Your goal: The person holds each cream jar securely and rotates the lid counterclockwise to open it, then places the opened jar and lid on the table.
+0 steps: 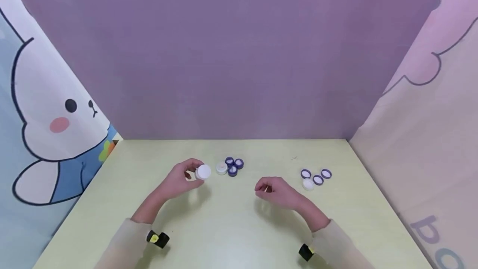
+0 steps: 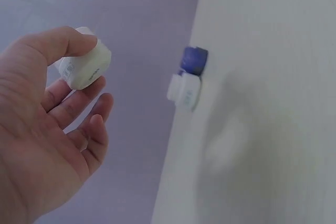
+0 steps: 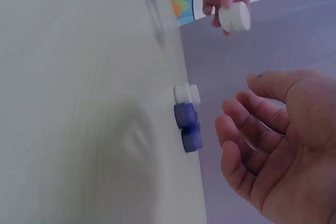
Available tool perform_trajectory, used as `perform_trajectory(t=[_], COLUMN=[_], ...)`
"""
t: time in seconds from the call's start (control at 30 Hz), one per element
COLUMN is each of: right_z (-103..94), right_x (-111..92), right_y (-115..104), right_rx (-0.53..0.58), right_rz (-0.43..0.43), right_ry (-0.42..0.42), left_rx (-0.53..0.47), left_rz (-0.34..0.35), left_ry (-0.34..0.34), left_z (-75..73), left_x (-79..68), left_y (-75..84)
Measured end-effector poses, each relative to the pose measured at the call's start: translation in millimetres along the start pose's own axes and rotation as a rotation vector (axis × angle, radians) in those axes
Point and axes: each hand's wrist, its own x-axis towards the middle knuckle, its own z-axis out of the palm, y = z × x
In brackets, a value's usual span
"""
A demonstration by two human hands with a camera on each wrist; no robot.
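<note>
My left hand [image 1: 181, 181] holds a small white jar [image 1: 203, 172] above the table, pinched between thumb and fingers. Its pale side with faint printing faces the left wrist camera, where the thumb lies over part of the jar [image 2: 86, 64]. Loosely curled and holding nothing, my right hand [image 1: 277, 192] hovers over the table to the right. Between and beyond the hands stand a white jar [image 1: 221, 168] without a lid and several dark blue jars [image 1: 232, 171], grouped close together. In the right wrist view, these blue jars [image 3: 185, 116] stand beside the white one.
Right of my right hand lie several blue-rimmed lids [image 1: 318, 180] and a white lid [image 1: 308, 184]. The pale table [image 1: 231, 235] meets a purple backdrop [image 1: 239, 53] at its far edge. Printed cloths hang at both sides, with a cartoon figure [image 1: 59, 103] on the left one.
</note>
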Motion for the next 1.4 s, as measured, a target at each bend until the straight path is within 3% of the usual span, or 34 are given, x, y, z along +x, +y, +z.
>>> perform_trajectory(t=[0.17, 0.4, 0.63, 0.73, 0.87, 1.1, 1.4], right_z=[5.9, 4.0, 4.3, -0.4, -2.6, 5.3, 11.9], right_x=[5, 7, 0, 0, 2, 1, 2], right_y=[-12, -32, -39, -39, -39, -43, -52], right_rx=[-0.031, 0.008, 0.018, 0.001, -0.002, 0.017, -0.076], right_rz=[-0.027, -0.039, -0.054, -0.055, -0.062, 0.006, 0.014], right_ry=[-0.024, -0.021, -0.057, -0.033, 0.007, 0.052, 0.142], left_rx=[-0.006, -0.079, -0.131, -0.138, -0.138, -0.152, -0.133], left_rz=[0.009, 0.095, 0.096, 0.106, 0.131, 0.122, 0.160], left_ry=[0.018, -0.073, -0.152, -0.178, -0.174, -0.172, -0.128], left_z=[9.8, 20.2, 41.0, 47.1, 53.0, 65.3, 70.0], left_x=[3.8, 12.5, 14.8, 18.3, 23.1, 20.2, 13.0], left_y=[20.4, 74.8, 53.9, 55.4, 59.6, 57.6, 57.2])
